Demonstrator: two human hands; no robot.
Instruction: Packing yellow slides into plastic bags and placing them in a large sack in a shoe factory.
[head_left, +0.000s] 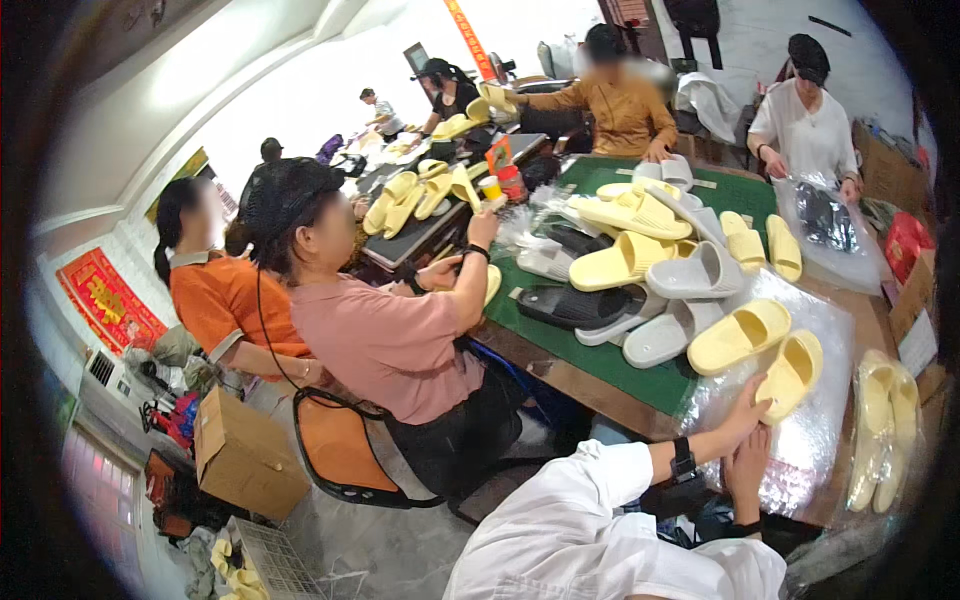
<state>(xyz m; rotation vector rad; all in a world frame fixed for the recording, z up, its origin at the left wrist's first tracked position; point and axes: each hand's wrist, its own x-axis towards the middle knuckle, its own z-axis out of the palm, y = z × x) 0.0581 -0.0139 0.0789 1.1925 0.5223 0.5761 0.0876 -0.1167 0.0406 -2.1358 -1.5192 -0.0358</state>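
At the near right of the table, my left hand [745, 412], with a black watch on its wrist, is closed on the heel end of a pale yellow slipper [792, 374]. Just below it is my right hand [746, 468], wearing a black wristband. Its fingertips come up near the slipper's heel, partly hidden, so I cannot tell whether they grip it. Another yellow slipper [738, 338] lies right beside the held one. Under both are clear plastic bags [815, 450], stacked flat. A bagged pair of yellow slippers [882, 430] rests at the table's right edge.
A heap of yellow, grey and black slippers [640, 255] covers the green mat [640, 372]. To my left a person in pink [385, 340] handles a yellow slipper. Across the table a person in white [815, 130] holds bagged dark slippers. A cardboard box [247, 452] stands on the floor.
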